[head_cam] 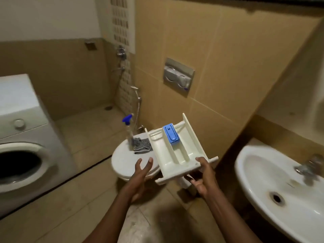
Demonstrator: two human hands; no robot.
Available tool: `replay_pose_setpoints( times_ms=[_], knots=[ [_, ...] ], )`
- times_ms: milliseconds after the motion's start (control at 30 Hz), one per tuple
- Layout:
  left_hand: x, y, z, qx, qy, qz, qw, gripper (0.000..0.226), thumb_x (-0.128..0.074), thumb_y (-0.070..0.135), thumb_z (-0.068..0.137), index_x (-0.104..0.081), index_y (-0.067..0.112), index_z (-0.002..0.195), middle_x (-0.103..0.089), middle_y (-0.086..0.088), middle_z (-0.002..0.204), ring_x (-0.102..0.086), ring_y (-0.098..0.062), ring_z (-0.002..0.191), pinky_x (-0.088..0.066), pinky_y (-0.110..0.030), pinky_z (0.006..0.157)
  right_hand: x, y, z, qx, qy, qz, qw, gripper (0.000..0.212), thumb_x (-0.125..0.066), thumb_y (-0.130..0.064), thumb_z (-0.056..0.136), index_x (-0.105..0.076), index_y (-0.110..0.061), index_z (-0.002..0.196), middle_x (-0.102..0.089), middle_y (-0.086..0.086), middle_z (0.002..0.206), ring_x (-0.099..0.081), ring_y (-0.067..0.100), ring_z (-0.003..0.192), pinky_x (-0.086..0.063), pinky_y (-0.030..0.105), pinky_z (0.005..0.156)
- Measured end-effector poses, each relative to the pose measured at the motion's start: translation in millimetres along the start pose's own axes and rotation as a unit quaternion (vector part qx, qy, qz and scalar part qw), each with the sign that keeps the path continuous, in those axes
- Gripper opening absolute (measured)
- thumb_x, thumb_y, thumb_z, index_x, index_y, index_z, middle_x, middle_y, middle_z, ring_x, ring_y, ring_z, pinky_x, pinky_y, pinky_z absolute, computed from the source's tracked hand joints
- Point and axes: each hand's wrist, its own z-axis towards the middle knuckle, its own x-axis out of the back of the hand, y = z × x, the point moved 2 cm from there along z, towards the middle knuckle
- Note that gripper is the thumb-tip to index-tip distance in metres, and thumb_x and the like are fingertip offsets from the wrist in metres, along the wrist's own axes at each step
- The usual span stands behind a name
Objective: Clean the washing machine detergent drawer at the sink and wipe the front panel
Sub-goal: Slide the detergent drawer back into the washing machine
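Drawer (pixel 177 152) out of the washing machine (pixel 26 132) and in mid-air over the toilet lid (pixel 125 161), right hand (pixel 204 178) gripping its near end, thumb on top, left hand (pixel 142 174) spread empty just beside, likely the carrying step, next a swing right to the sink (pixel 252 165)

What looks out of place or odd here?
The white plastic detergent drawer, out of the white washing machine, hangs tilted in the right hand. A blue-capped spray bottle and checked cloth sit on the white toilet lid.

The sink (pixel 273 174) basin lies open at right, only its tap (pixel 308 168) standing over the far rim.
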Motion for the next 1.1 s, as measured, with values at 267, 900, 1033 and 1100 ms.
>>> replay_pose_setpoints(
  times_ms=[267,900,1033,1100],
  knots=[
    [140,18,-63,-0.079,0.131,-0.199,0.968,0.090,-0.069,0.053,0.075,-0.018,0.041,0.148,-0.058,-0.010,0.117,-0.057,-0.025,0.109,-0.051,-0.052,0.082,-154,106,-26,-0.116,-0.122,-0.025,0.985,0.067,-0.077,-0.020,0.072,-0.048,-0.011,0.131,-0.055,0.023,0.129,-0.056,0.035,0.110,-0.057,0.051,0.069],
    [307,98,-101,-0.221,0.384,-0.368,0.817,0.082,-0.078,0.058,0.057,-0.046,0.030,0.127,-0.050,-0.015,0.138,-0.048,-0.034,0.125,-0.039,-0.066,0.099,-396,288,-68,-0.310,-0.293,-0.123,0.896,0.059,-0.073,-0.024,0.082,-0.044,-0.011,0.132,-0.058,0.023,0.122,-0.060,0.037,0.110,-0.051,0.054,0.094],
    [335,111,-110,-0.252,0.430,-0.389,0.775,0.105,-0.088,0.045,0.052,-0.037,0.028,0.142,-0.057,-0.015,0.132,-0.052,-0.036,0.124,-0.046,-0.062,0.093,-413,312,-74,-0.313,-0.311,-0.187,0.878,0.063,-0.076,-0.035,0.077,-0.046,-0.012,0.128,-0.062,0.020,0.118,-0.064,0.032,0.107,-0.053,0.046,0.094],
    [353,110,-115,-0.261,0.444,-0.406,0.755,0.084,-0.077,0.035,0.068,-0.040,0.021,0.142,-0.058,-0.015,0.128,-0.051,-0.035,0.125,-0.040,-0.063,0.103,-419,326,-72,-0.281,-0.320,-0.270,0.863,0.073,-0.077,-0.049,0.071,-0.047,-0.016,0.127,-0.063,0.014,0.114,-0.063,0.025,0.103,-0.054,0.039,0.088]
  ],
)
